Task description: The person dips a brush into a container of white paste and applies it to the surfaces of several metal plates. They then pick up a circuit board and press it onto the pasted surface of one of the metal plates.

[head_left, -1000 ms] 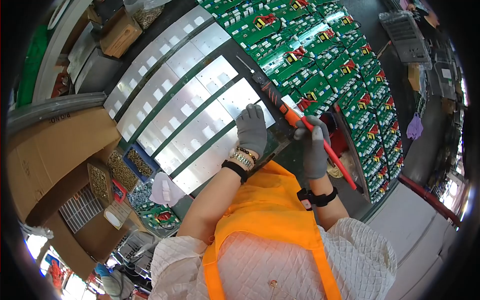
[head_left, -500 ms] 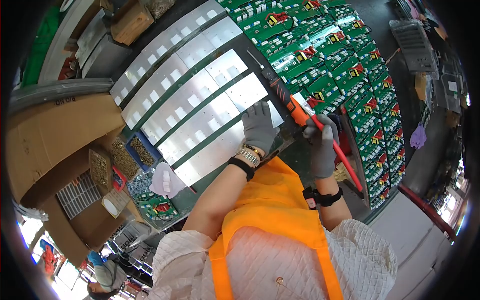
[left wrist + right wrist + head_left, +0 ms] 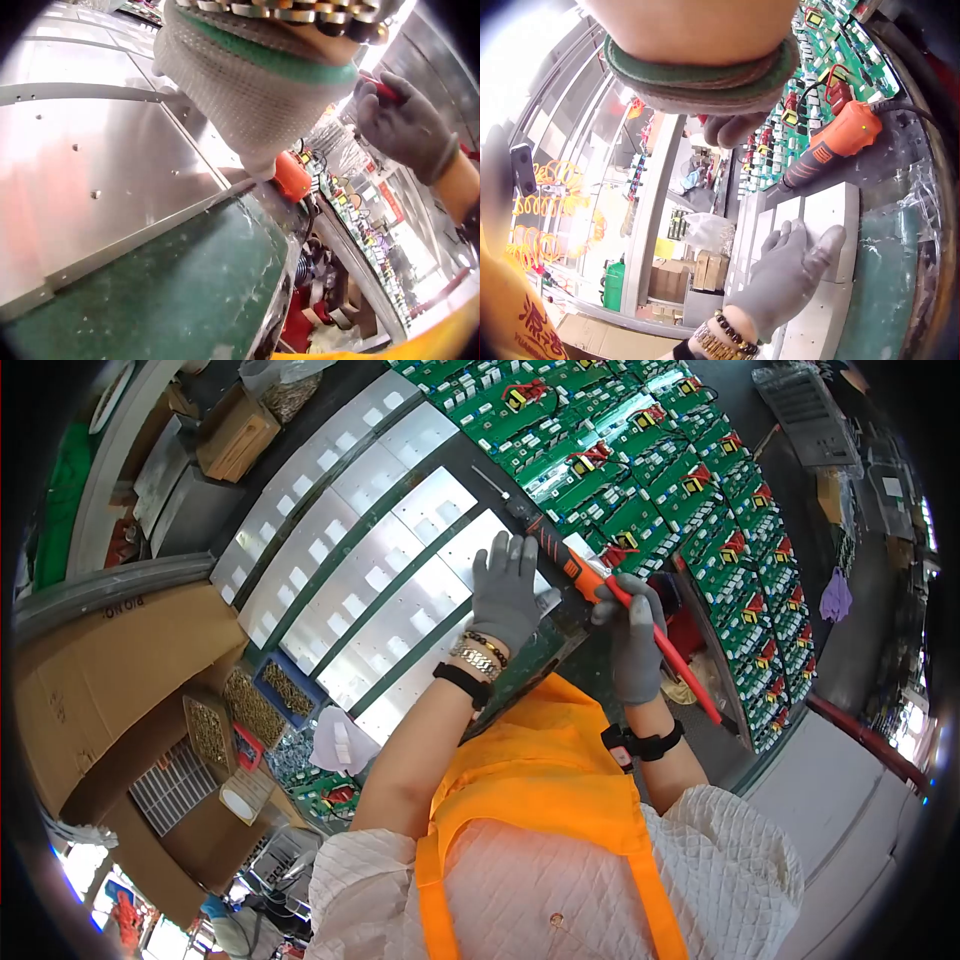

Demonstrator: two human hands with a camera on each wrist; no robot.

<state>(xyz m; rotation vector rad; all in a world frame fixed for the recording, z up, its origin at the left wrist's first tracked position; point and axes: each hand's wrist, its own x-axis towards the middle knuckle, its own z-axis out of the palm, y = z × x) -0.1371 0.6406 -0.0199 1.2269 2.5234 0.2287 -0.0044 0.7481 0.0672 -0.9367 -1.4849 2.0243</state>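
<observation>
My gloved left hand [image 3: 505,595] lies on the silvery metal plates [image 3: 435,510], its fingers extended across the nearest ones. The right wrist view shows this left hand [image 3: 784,274] with the thumb held apart from the fingers. In my gloved right hand [image 3: 635,655] I grip a long red stick [image 3: 690,682]; its exact kind cannot be told. Between the hands, an orange and black electric screwdriver [image 3: 565,560] rests on the bench, its thin bit pointing away from me. The left wrist view has my right hand [image 3: 409,127] raised beyond the bench edge.
Rows of green circuit boards [image 3: 640,480] with red wires cover the far right side. Left of the plates stand a blue bin [image 3: 288,690] of small fasteners and a large cardboard box [image 3: 120,670]. A worn green mat [image 3: 165,285] covers the bench near its edge.
My left hand has moved farther forward over the nearest plates, and its fingers are more spread. The right hand keeps its grip on the red stick. The electric screwdriver stays in place.
</observation>
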